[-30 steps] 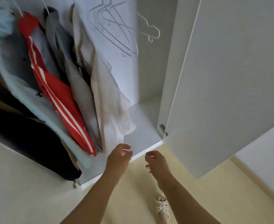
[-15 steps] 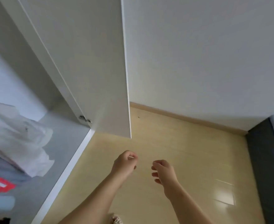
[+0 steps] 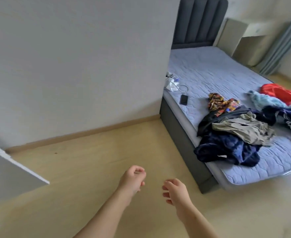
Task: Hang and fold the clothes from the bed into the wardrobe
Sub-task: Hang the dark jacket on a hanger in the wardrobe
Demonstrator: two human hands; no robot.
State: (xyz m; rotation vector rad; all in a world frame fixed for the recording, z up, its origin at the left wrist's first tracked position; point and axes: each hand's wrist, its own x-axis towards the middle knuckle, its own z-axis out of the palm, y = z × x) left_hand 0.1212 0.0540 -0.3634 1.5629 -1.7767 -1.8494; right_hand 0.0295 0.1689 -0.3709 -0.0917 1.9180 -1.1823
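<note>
Tangled clothes (image 3: 235, 134) heaped at the near edge of the bed (image 3: 218, 69), one dark garment apparently overhanging; a phone (image 3: 183, 99) lies near. Left hand (image 3: 132, 180) and right hand (image 3: 175, 192) hang empty, loosely curled, apart. Risk: pulling one garment drags neighbours, perhaps the phone, floorward.

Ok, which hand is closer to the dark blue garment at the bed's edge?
Right. The right hand hovers over the floor, below and left of the dark blue garment; the left hand is farther left, on the right hand's far side. Neither touches it.
</note>
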